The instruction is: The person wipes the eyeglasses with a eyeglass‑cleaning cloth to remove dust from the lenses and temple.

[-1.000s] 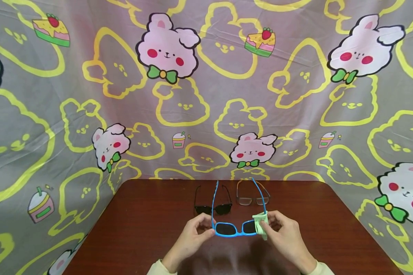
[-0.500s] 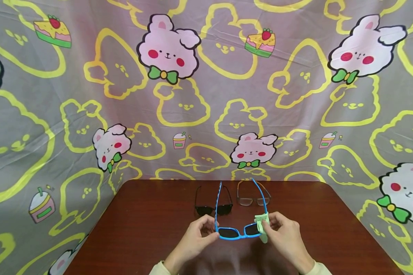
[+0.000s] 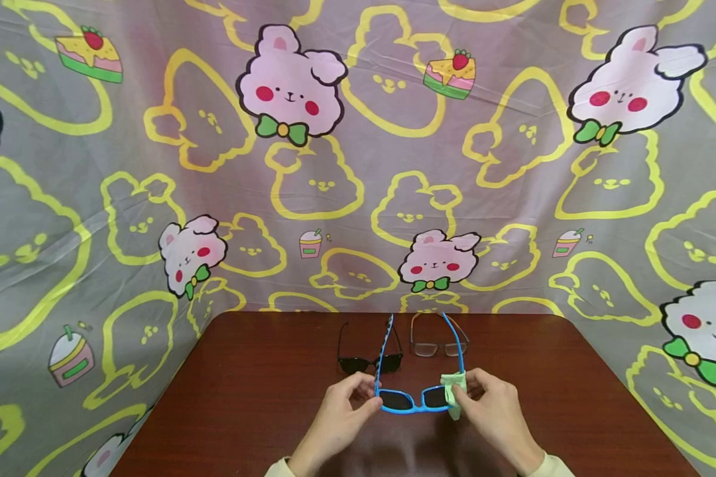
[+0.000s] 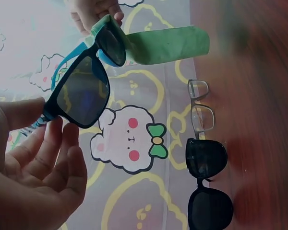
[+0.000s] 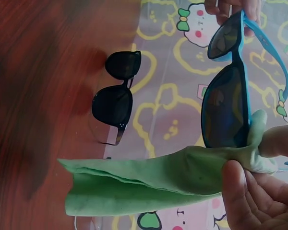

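Blue-framed sunglasses (image 3: 419, 409) with dark lenses are held up above the table, temples unfolded and pointing away from me. My left hand (image 3: 343, 414) pinches them at the left hinge between thumb and fingers. At the opposite corner, my right hand (image 3: 495, 411) pinches a light green cloth (image 3: 454, 391) folded around the frame's right end. In the right wrist view the cloth (image 5: 149, 182) hangs down in loose folds and covers the hinge there. The left wrist view shows the dark front of the sunglasses (image 4: 84, 91) and the cloth beyond it.
Black sunglasses (image 3: 370, 364) lie unfolded on the brown table (image 3: 262, 384), behind my left hand. To their right sit clear-lensed glasses (image 3: 438, 349) with thin temples. A patterned cloth curtain (image 3: 346, 159) rises around the table's back and sides.
The blue sunglasses and my left hand have shifted slightly to the right, and the left temple has swung right. The cloth stays pinched at the right corner.
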A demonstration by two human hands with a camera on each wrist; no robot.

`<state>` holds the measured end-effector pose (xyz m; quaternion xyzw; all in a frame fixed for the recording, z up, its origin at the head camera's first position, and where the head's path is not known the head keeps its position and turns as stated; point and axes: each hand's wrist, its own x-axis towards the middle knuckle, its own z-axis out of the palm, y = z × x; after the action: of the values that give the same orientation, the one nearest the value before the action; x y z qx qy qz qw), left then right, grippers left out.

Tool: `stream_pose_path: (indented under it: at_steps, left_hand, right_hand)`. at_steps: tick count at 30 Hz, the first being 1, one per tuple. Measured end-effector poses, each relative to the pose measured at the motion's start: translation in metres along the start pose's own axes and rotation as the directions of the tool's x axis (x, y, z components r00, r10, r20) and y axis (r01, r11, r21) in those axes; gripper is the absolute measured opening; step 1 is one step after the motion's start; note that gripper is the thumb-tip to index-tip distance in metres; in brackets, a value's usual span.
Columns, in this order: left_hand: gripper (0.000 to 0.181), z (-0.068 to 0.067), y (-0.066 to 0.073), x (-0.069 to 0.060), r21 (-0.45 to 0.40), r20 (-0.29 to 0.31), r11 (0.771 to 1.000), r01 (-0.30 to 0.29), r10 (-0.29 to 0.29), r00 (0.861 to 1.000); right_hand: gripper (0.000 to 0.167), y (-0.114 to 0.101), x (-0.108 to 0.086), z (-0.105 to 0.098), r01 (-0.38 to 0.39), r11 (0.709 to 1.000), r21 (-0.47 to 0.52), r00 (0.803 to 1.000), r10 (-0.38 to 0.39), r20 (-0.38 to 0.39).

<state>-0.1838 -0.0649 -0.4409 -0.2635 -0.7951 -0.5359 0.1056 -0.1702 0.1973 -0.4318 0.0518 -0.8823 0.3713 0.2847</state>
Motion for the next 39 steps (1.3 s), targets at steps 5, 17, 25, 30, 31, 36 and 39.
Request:
stream_pose_path:
  at_steps: [5,17,25,30,31,36,39]
  left_hand:
    - [0.016,0.0,-0.005,0.0,0.097,-0.059,0.993,-0.073,0.079,0.995]
    - [0.018,0.0,-0.001,0.003,0.263,-0.063,0.954,-0.142,0.164,0.984]
    - [0.012,-0.003,0.004,0.003,0.294,0.002,0.944,-0.148,0.154,0.988]
    - [0.014,-0.003,0.004,0.002,0.319,0.01,0.934,-0.158,0.164,0.986]
    - [0.014,-0.003,0.004,0.001,0.318,0.013,0.934,-0.16,0.164,0.986]
    - [0.015,-0.003,0.004,0.001,0.311,0.029,0.939,-0.147,0.145,0.989]
    - [0.015,-0.003,0.004,0.0,0.31,0.041,0.941,-0.136,0.13,0.991]
  right_hand:
    - [0.018,0.001,0.0,0.004,0.0,0.999,-0.045,1.0,0.0,0.001]
    - [0.018,0.0,0.003,0.01,-0.036,0.999,-0.042,0.999,0.035,-0.011]
    - [0.016,-0.003,0.006,0.007,-0.045,0.997,-0.06,0.999,0.044,-0.011]
    - [0.015,-0.003,0.007,0.005,-0.03,0.998,-0.058,0.999,0.028,-0.032]
    - [0.015,-0.003,0.007,0.004,-0.025,0.998,-0.057,0.999,0.023,-0.037]
    - [0.016,-0.002,0.007,0.004,-0.012,0.998,-0.069,0.999,0.009,-0.039]
    - [0.016,-0.003,0.006,0.003,-0.016,0.997,-0.079,0.999,0.013,-0.036]
